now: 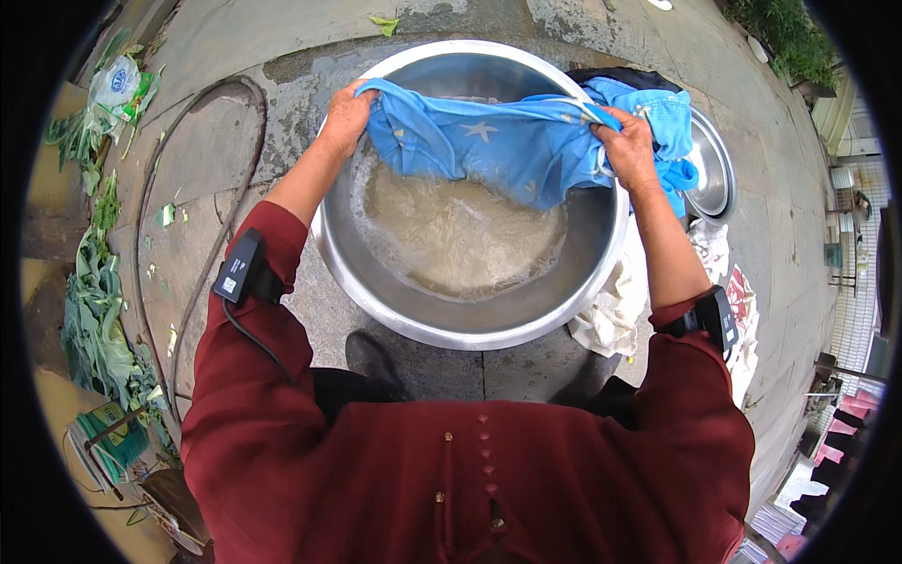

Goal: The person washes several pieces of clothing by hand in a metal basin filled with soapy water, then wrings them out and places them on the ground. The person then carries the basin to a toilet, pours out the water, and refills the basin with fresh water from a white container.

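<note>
A blue cloth with pale star shapes is stretched between my two hands over a large round metal basin. My left hand grips its left corner by the basin's upper left rim. At the upper right rim, my right hand is closed on the cloth's gathered other end. The lower edge of the cloth hangs to the murky, sudsy water in the basin. Just beyond my right hand lies a pile of blue fabric, with a dark piece behind it.
Smaller metal bowls stand right of the pile. White cloths lie on the paving beside the basin, near my boots. A dark hose loops on the left. Leafy greens and a plastic bag lie at the far left.
</note>
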`<state>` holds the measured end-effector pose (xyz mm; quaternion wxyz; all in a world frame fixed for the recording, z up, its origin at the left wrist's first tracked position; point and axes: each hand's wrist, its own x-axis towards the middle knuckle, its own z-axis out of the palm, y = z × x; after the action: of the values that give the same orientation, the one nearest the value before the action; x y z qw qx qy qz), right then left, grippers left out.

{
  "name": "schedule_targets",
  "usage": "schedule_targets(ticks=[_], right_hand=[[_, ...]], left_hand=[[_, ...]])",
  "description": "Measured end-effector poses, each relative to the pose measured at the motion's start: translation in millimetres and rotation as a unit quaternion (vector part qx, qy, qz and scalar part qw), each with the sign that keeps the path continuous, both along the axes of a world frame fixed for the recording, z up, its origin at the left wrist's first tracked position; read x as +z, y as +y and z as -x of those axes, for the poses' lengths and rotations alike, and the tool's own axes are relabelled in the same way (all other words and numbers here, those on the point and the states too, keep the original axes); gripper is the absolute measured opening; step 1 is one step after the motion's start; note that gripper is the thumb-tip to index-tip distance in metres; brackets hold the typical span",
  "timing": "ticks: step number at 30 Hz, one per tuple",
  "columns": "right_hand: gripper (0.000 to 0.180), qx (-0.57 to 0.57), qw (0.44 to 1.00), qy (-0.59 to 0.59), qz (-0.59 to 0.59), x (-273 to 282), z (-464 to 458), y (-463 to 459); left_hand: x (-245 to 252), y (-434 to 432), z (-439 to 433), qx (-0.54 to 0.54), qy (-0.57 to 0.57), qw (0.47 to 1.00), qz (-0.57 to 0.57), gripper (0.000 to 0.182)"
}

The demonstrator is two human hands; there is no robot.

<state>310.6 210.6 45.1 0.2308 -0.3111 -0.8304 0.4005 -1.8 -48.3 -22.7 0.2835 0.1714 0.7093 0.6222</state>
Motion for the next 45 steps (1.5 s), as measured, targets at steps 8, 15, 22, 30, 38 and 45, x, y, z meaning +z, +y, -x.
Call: schedule_targets(ticks=[8, 15, 22, 30, 38, 45], right_hand=[[0.020, 0.022, 0.976, 0.209, 0.061, 142.4, 27.0, -30.6], [0.022, 0.004, 0.944, 0.311, 0.107, 192.5, 38.1, -37.7], [0.027, 0.067, 0.861, 0.362, 0.351, 193.9, 37.8, -29.4], [0.071, -0.021, 0.933, 0.259, 0.247, 97.6, -22.5, 24.9], [0.130, 0.089, 0.992, 0.040, 0.075, -15.6, 16.1, -46.6], [0.068, -0.024, 0.942, 0.299, 0.152, -31.0, 75.7, -94.3]], left_hand=[[2.4, 17.1, -12.9, -0.085, 0.087, 0.992, 0.031, 0.055], [-15.4, 30.2, -107.3, -0.311, 0.328, 0.892, 0.022, 0.130], [0.4, 95.1, -151.1, -0.162, 0.074, 0.983, -0.054, 0.049], [97.8, 100.8, -88.4, -0.066, -0.191, 0.905, -0.375, 0.040], [163.3, 114.1, -122.7, -0.139, -0.226, 0.864, -0.429, 0.025], [153.0, 106.1, -136.9, -0.255, -0.175, 0.886, -0.345, 0.025]])
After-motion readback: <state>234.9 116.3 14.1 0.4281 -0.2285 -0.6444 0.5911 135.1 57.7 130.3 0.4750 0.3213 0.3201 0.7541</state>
